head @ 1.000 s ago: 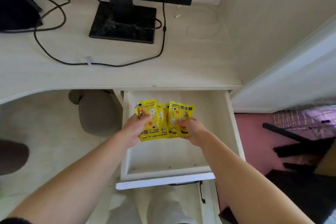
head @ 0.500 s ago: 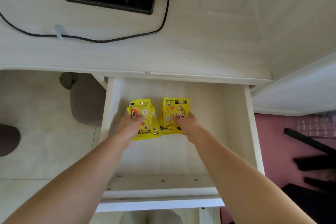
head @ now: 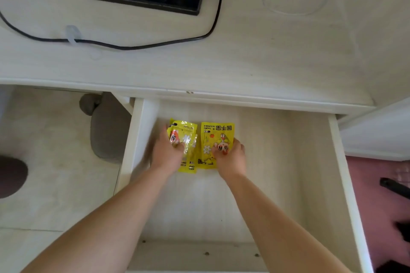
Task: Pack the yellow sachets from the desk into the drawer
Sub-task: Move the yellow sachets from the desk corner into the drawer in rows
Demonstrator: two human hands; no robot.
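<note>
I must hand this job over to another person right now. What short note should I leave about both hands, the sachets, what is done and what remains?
Left hand: lies on the left sachets, at least two overlapping; whether it grips or only presses is unclear.
Right hand: lies on the right sachet; equally unclear.
Sachets: side by side inside the open drawer, toward its back left.
Done: no sachets show on the visible part of the desk.
Left: release, withdraw both hands, then probably close the drawer.
</note>
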